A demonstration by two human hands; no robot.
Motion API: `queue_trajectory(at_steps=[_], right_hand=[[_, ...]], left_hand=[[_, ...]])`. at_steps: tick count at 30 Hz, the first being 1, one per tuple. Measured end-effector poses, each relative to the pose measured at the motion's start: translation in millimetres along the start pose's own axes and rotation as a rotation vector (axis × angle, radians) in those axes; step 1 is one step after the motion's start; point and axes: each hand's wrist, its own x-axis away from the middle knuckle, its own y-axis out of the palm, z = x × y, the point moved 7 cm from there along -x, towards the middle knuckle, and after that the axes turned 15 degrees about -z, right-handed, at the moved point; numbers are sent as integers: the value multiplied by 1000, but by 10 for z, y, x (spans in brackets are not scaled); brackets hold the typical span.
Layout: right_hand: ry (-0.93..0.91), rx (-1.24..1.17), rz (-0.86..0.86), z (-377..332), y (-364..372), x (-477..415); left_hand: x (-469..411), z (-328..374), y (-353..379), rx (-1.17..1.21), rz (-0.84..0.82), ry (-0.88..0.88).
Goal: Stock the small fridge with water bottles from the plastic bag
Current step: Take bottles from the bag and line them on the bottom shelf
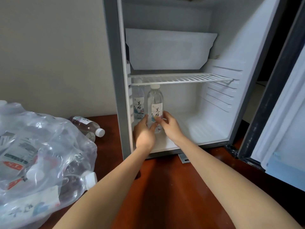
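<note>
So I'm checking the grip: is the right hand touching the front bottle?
Touching. The head view shows the right hand with fingers wrapped on the front bottle's lower label.

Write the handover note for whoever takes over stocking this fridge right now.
Left hand and right hand: both around the base of the front bottle, upright on the fridge floor, under the wire shelf.
Done: second bottle stands behind it, by the left wall.
Left: loose bottle on the wooden surface; more in the plastic bag.
</note>
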Motion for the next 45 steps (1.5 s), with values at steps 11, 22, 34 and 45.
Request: queue_trajectory(at_steps=[11, 22, 34, 45], right_hand=[[9, 16, -11, 111, -7, -317], [32, 178, 60, 133, -76, -416], [45, 112, 167, 184, -148, -570], [51, 116, 128, 204, -134, -589]], left_hand=[[-197, -70, -58, -7, 166, -24], [-188, -93, -15, -147, 72, -87], [-270, -47, 90, -281, -56, -46], [-299, -91, 127, -274, -116, -89]])
